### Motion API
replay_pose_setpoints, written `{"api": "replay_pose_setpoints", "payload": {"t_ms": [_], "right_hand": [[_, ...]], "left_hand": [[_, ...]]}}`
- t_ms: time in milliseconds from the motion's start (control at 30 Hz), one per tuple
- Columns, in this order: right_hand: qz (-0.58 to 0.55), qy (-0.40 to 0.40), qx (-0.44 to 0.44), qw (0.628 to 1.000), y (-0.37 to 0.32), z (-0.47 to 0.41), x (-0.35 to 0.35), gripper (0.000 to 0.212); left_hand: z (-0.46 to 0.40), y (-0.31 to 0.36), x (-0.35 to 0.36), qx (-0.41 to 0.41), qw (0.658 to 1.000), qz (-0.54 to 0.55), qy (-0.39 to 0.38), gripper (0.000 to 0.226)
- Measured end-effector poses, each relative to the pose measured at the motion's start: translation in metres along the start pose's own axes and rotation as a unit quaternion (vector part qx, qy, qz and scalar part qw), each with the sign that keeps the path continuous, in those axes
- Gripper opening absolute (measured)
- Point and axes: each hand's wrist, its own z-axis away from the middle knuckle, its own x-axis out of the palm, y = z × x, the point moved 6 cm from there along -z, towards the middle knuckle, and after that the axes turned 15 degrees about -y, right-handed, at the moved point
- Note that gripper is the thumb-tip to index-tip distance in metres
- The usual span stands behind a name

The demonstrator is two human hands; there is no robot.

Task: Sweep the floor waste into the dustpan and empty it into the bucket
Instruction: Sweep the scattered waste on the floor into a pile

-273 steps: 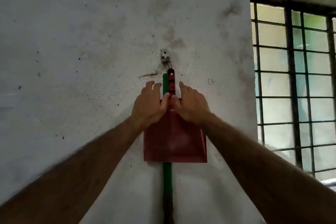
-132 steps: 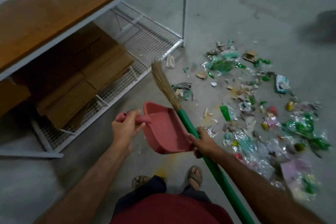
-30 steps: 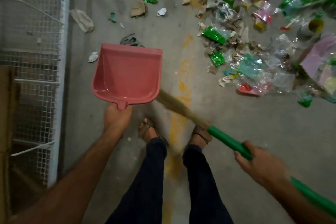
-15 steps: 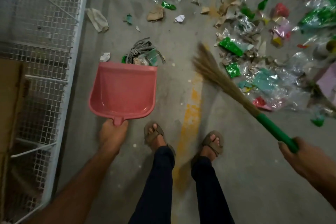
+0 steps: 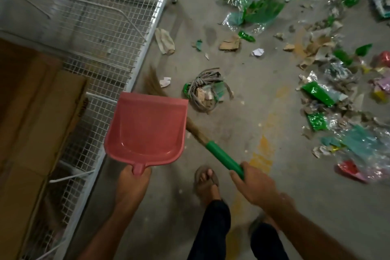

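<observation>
Broom (image 5: 223, 157) swung left, bristles now behind pink dustpan (image 5: 147, 131); left hand (image 5: 133, 183) grips dustpan handle; right hand (image 5: 253, 186) grips broom

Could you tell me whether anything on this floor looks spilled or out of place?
Yes: torn wrappers and cardboard scraps lie scattered across the floor, one tangled clump sits beyond the empty dustpan.

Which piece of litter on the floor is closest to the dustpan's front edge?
The small crumpled white scrap beside the broom bristles, just beyond the pink dustpan; the grey strap tangle lies farther right.
</observation>
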Motion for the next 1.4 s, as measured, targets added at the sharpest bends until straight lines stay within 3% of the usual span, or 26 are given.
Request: {"api": "replay_pose_setpoints", "payload": {"t_ms": [100, 233, 500, 667, 867, 933, 1000, 1167, 1233, 1400], "right_hand": [[0.052, -0.015, 0.023, 0.998, -0.044, -0.061, -0.018, 0.048], [0.002, -0.015, 0.105, 0.994, -0.016, -0.08, -0.037, 0.054], [-0.058, 0.045, 0.214, 0.974, 0.136, 0.01, -0.048, 0.042], [-0.096, 0.081, 0.263, 0.957, 0.17, 0.074, -0.054, 0.043], [-0.176, 0.106, 0.236, 0.95, 0.151, 0.133, -0.034, 0.025], [-0.189, 0.092, 0.216, 0.954, 0.14, 0.133, -0.019, 0.036], [-0.142, 0.056, 0.195, 0.969, 0.131, 0.117, -0.007, 0.05], [0.051, -0.058, 0.151, 0.985, 0.101, 0.034, -0.01, 0.04], [0.077, -0.057, 0.16, 0.982, 0.105, 0.007, -0.028, 0.041], [0.013, 0.004, 0.21, 0.978, 0.158, 0.022, -0.079, 0.037]], "left_hand": [[-0.02, 0.0, -0.01, 0.013, 1.0, -0.016, -0.007, 0.013], [-0.048, 0.004, -0.008, 0.018, 1.0, -0.008, -0.017, 0.013], [-0.065, 0.037, 0.031, 0.02, 0.998, 0.009, -0.056, 0.016], [-0.07, 0.058, 0.042, 0.02, 0.996, -0.013, -0.086, 0.018], [-0.069, 0.086, 0.022, 0.044, 0.996, -0.031, -0.073, 0.018], [-0.069, 0.092, 0.012, 0.047, 0.997, -0.02, -0.063, 0.016], [-0.071, 0.095, 0.008, 0.047, 0.997, -0.01, -0.055, 0.014], [-0.079, 0.097, 0.007, 0.034, 0.999, -0.012, -0.039, 0.017], [-0.079, 0.099, 0.011, 0.031, 0.999, -0.012, -0.038, 0.018], [-0.074, 0.108, 0.028, 0.03, 0.999, -0.016, -0.037, 0.022]]}}
